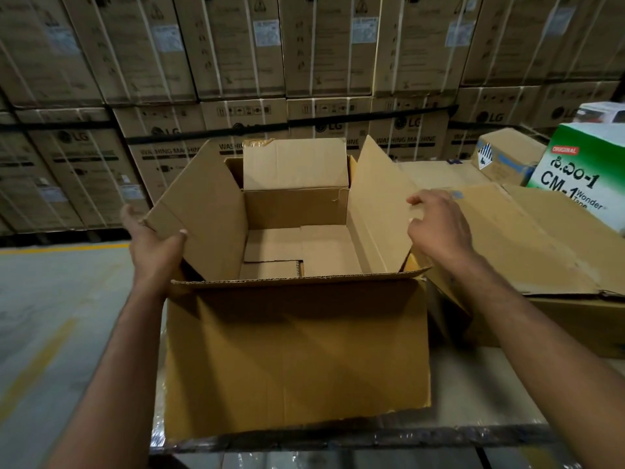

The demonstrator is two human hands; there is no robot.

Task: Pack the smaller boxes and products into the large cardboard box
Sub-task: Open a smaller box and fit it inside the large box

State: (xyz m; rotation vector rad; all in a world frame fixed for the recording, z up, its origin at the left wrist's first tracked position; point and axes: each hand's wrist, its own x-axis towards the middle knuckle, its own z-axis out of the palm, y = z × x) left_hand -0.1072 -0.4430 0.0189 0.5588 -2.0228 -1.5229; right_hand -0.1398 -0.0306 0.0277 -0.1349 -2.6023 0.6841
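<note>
The left hand (152,248) is pinching the left flap (203,214), thumb in front and fingers behind, the big box (297,350) is sitting open in the middle with seemingly only bare cardboard inside, the right hand (439,228) is curling its fingers over the right flap (375,204), and the small boxes (507,157) are waiting unpacked at far right.

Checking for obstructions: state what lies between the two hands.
Head view: the open large cardboard box spans it; left hand grips its left flap, right hand its right flap.

My large cardboard box (297,350) sits on a pale plastic-wrapped surface (473,384), another brown carton (541,248) just beside it on my right
</note>
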